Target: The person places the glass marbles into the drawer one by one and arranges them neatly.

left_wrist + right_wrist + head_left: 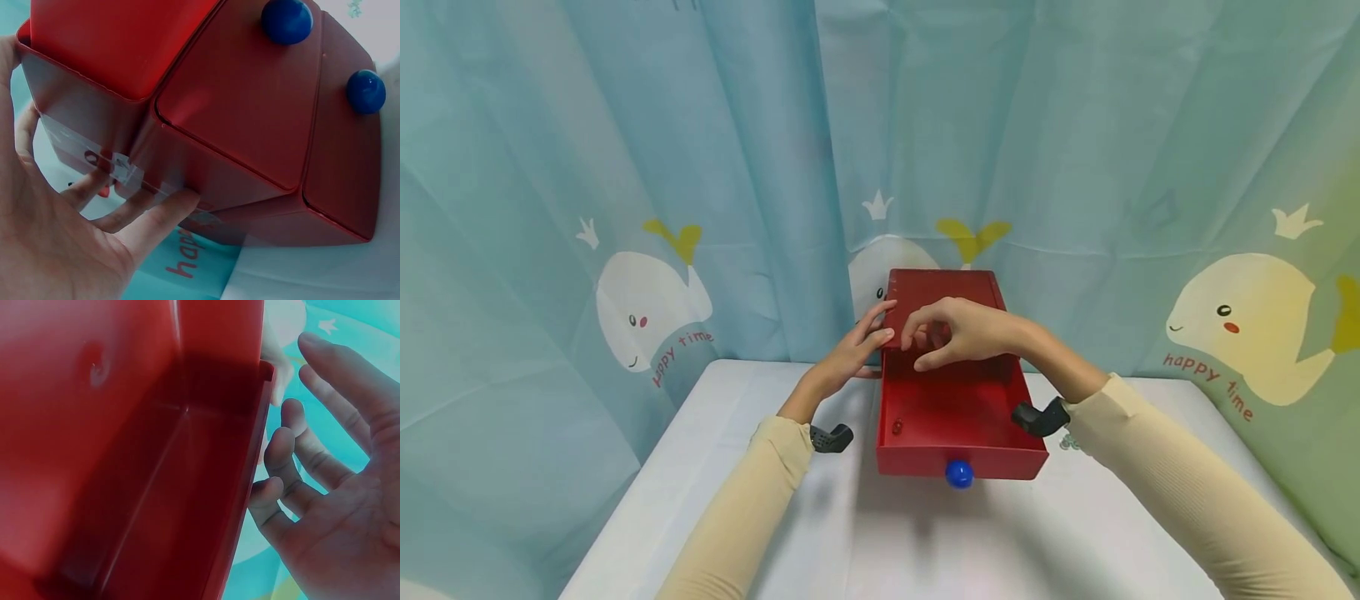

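Note:
A red drawer cabinet (943,287) stands on the table with its top drawer (962,417) pulled out. A blue knob (959,474) sits on that drawer's front. My left hand (848,354) rests against the cabinet's left side, fingers spread and fairly straight, as the left wrist view also shows. Over the back of the drawer hovers my right hand (958,329), its fingers loosely bent with nothing between them. Inside the drawer, at its front left, lies a small dark reddish piece (897,427), too small to identify.
Two lower drawers are closed, each with a blue knob (365,92). A small pale green item (1070,442) lies on the white table (700,467), partly behind the right wrist. A blue-green curtain (760,167) with whale prints hangs behind. Each wrist wears a black device (831,438).

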`<state>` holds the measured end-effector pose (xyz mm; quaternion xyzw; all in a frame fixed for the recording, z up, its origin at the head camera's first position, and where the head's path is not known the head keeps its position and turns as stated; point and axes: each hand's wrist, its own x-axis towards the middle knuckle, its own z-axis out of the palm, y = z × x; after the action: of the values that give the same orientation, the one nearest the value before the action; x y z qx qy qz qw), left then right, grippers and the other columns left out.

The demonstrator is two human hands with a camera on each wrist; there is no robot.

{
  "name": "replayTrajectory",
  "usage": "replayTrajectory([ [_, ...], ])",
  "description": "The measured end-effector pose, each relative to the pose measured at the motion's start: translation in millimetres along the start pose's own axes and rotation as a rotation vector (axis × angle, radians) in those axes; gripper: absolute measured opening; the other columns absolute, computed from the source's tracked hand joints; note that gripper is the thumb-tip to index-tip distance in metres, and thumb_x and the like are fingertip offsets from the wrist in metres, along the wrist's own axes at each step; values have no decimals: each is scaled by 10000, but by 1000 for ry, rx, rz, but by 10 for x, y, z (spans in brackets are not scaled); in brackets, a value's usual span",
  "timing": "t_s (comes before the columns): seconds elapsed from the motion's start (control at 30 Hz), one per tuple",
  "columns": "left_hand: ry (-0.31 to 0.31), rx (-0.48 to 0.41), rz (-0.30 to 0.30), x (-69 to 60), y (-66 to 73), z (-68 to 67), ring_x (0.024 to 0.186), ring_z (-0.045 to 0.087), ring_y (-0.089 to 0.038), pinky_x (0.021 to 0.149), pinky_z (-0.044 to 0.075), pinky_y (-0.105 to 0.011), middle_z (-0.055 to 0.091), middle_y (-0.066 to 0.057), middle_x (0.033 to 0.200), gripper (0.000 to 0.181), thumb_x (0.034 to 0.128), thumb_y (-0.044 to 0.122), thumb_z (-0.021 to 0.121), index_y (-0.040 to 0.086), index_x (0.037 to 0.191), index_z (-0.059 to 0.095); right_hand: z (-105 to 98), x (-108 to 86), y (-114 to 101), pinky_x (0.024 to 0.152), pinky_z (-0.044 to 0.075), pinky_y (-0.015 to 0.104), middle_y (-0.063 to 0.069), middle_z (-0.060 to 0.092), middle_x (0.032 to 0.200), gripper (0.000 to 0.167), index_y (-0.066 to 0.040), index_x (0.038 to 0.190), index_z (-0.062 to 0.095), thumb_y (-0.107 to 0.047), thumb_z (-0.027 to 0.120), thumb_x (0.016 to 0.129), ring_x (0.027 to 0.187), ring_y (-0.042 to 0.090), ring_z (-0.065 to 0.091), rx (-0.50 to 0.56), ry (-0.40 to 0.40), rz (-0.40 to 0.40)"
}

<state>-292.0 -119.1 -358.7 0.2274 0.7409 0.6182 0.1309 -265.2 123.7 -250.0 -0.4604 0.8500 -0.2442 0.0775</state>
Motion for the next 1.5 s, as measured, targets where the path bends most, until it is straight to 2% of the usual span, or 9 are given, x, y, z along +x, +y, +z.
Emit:
replayTrajectory([
  [0.57,1,11,-5,33,-31,-18,1454,351,-349,977,511,-625,221,-74,1644,623,1016,453,497,462,1589,252,-26,-25,-12,743,569,350,-56,673,929,284,-165,1128,741,-273,821,878,837,160,632,20,-6,-23],
  [0.83,5,7,-4,26,-35,-48,1440,378,-347,972,520,-611,243,-70,1635,614,1023,446,489,459,1589,251,-89,-69,-48,801,570,381,-82,676,941,246,-161,1107,741,-279,800,900,893,142,637,-4,-4,-48],
  [1.1,-3,5,4,24,-25,-77,1445,373,-337,979,507,-628,274,-58,1622,616,1030,441,484,459,1594,238,-223,-207,-89,801,578,386,8,693,1033,337,-166,1182,716,-314,803,892,948,167,636,-23,9,-2],
  [1.33,-6,4,6,32,-17,-84,1447,368,-326,988,497,-639,275,-54,1622,616,1031,430,484,456,1595,237,-307,-394,-85,746,585,397,-2,671,1034,409,-175,1253,683,-317,800,888,868,166,641,-11,40,40],
  [1.5,-9,7,6,32,-18,-79,1438,380,-319,987,500,-633,294,-50,1606,614,1031,430,482,461,1593,237,-357,-578,-77,692,575,340,-12,641,997,415,-203,1288,653,-289,787,905,784,172,640,-7,90,47],
])
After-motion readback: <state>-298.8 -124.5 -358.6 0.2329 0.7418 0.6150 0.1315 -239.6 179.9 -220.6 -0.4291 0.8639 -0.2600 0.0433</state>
